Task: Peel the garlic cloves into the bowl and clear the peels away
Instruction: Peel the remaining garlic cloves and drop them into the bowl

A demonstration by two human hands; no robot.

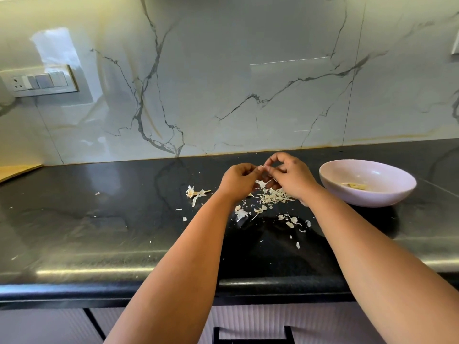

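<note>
My left hand (239, 181) and my right hand (289, 177) meet above the black counter, fingers curled, pinching a small garlic clove (263, 182) between their fingertips; the clove is mostly hidden. Under the hands lies a heap of white garlic peels (272, 196), with more flakes scattered toward me. A pale pink bowl (372, 194) stands to the right of my right hand and holds a few peeled cloves (355, 186). The leftover garlic stem and skin (195, 192) lies to the left of my left hand.
The black stone counter (99, 232) runs the full width, its rounded front edge near me. A marble backsplash rises behind, with a switch plate (39, 81) at the left. A wooden board corner (17, 170) shows at far left. Drawers sit below.
</note>
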